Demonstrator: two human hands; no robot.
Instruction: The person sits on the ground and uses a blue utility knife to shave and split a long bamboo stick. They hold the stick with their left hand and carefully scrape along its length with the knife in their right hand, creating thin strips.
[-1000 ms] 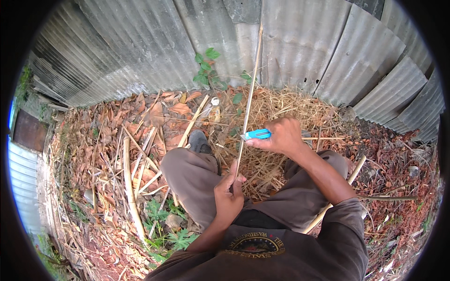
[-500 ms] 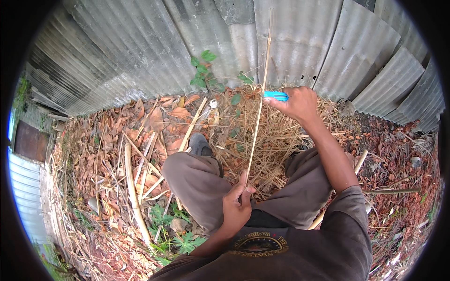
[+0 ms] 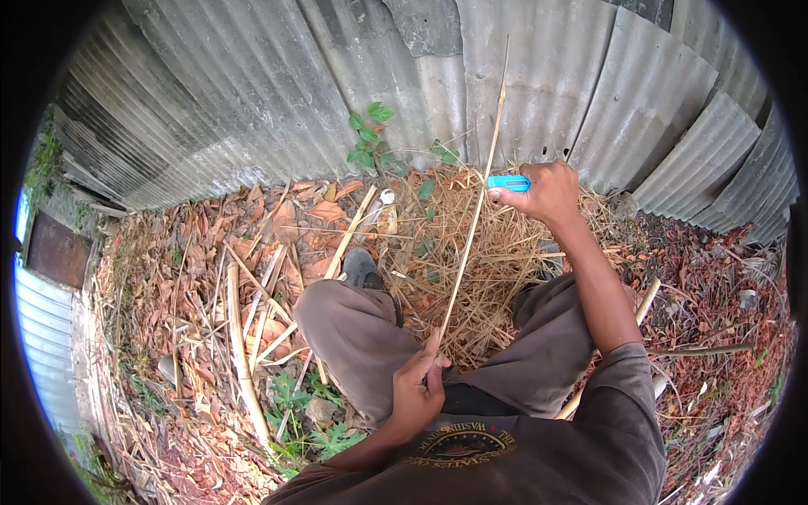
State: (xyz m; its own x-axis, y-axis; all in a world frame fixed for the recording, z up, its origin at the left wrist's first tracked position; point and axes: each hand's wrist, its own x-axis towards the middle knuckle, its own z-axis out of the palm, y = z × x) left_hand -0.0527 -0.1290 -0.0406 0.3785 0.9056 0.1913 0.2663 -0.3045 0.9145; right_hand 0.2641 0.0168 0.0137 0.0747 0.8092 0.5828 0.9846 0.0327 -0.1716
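A long, thin strip of pale bamboo (image 3: 465,261) slants up from my lap toward the metal fence, its far end leaning right. My left hand (image 3: 418,391) pinches its near end between thumb and fingers, just above my lap. Farther out, my right hand (image 3: 551,198) is closed around a bright blue cutter knife (image 3: 508,183). The knife's tip end meets the strip around its upper middle; the blade itself is too small to make out. Beneath the strip, between my legs, lies a heap of straw-coloured shavings (image 3: 471,307).
A corrugated metal fence (image 3: 252,93) stands close in front. Bamboo poles (image 3: 242,353) and split pieces lie on dry leaves at my left; another pole (image 3: 646,303) lies at my right. Green plants (image 3: 366,139) grow by the fence, near a small white round object (image 3: 387,196).
The strip's far end has swung to the right. My right hand and the knife have shifted slightly right, and my left hand has come a little nearer to me. The view has shifted slightly.
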